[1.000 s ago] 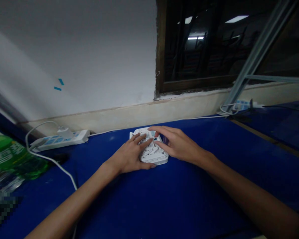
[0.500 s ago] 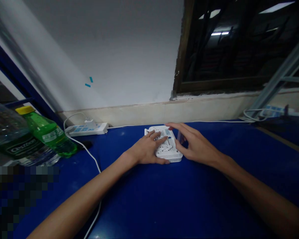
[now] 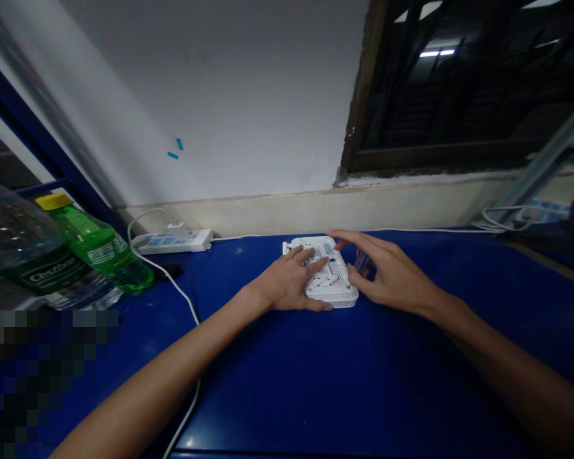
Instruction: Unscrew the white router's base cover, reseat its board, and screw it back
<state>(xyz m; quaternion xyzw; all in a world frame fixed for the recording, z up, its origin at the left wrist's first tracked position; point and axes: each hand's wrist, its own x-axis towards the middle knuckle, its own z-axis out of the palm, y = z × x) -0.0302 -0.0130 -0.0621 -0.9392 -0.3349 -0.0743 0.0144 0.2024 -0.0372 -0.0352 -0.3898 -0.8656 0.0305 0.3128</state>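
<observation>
As I watch from my remote station, my left hand (image 3: pixel 287 284) lies spread flat across a white vented box (image 3: pixel 333 290), which sits on the blue bench (image 3: pixel 287 389) near the wall. My right hand (image 3: pixel 392 279) is curved and narrower, its fingertips (image 3: pixel 349 236) reaching the box's far right corner, and a dark glossy sliver (image 3: pixel 366 264) shows beside its thumb; I cannot tell whether that hand grips it. The box looks like light, stiff plastic, liable to skid on the smooth bench, and its slotted face seems brittle, so I judge it best taken by its long side edges. A power strip (image 3: pixel 172 241) lies off to the left, beside a green bottle (image 3: pixel 95 250).
</observation>
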